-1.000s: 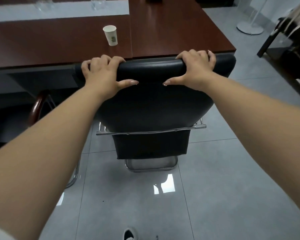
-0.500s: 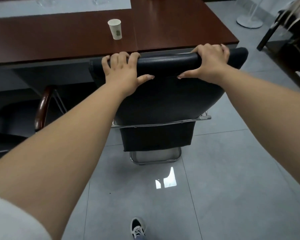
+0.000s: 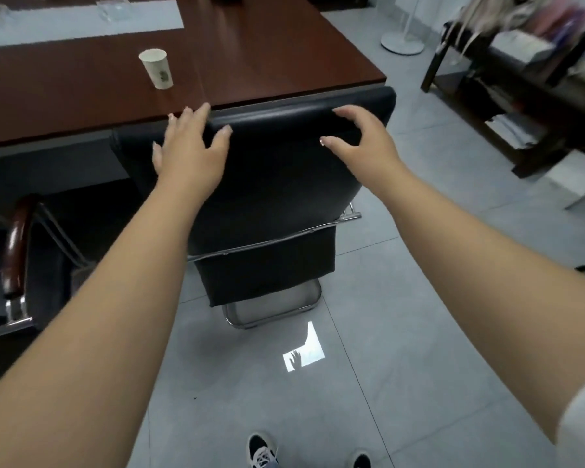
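Two hands were loose, gripping nothing: L hand (image 3: 190, 145) & R hand (image 3: 363, 138) over top of black chair (image 3: 277, 187), at near edge of desk (image 3: 267, 55).

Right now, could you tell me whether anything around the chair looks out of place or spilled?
Nothing stands out. The black chair sits roughly square to the table edge, and the paper cup stands upright with no spill visible.

Left hand (image 3: 190, 146), right hand (image 3: 362, 143) loose-fingered at black chair (image 3: 277, 184) top; chair at table (image 3: 267, 55) edge.
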`<action>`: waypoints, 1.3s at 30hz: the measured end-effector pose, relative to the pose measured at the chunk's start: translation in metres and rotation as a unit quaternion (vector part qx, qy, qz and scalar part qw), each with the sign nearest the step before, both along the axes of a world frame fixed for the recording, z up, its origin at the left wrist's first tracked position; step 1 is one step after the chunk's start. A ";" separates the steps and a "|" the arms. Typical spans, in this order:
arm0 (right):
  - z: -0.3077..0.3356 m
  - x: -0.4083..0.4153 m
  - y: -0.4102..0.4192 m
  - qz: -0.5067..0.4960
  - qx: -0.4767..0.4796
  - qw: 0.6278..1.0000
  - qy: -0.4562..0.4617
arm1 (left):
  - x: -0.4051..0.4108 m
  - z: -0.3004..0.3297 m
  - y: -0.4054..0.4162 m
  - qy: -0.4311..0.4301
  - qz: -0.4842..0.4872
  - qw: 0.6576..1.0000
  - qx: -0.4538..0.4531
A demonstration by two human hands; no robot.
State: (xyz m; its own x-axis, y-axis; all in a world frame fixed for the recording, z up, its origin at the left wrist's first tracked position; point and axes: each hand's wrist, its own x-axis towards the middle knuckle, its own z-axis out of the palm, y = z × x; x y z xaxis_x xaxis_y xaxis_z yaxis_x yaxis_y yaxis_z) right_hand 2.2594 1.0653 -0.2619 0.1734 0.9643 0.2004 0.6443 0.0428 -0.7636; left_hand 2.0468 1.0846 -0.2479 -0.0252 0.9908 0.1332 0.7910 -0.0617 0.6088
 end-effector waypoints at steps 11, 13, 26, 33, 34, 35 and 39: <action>-0.019 0.079 -0.074 -0.218 0.051 0.932 0.286 | 0.154 -0.012 -0.050 -0.340 -0.187 0.916 -0.102; -0.020 0.108 -0.078 -0.240 0.053 0.923 0.296 | 0.185 -0.014 -0.050 -0.339 -0.200 0.911 -0.119; -0.024 0.312 -0.073 -0.312 0.038 0.890 0.331 | 0.410 -0.017 -0.021 -0.372 -0.227 0.883 -0.176; -0.028 0.399 -0.043 -0.352 0.036 0.881 0.313 | 0.496 -0.021 0.027 -0.356 -0.260 0.879 -0.182; -0.028 0.410 -0.035 -0.356 0.037 0.881 0.309 | 0.508 -0.022 0.037 -0.350 -0.269 0.880 -0.175; -0.027 0.424 -0.023 -0.360 0.037 0.881 0.305 | 0.523 -0.023 0.052 -0.347 -0.278 0.878 -0.175; -0.024 0.474 0.032 -0.369 0.038 0.885 0.282 | 0.577 -0.029 0.115 -0.351 -0.301 0.869 -0.175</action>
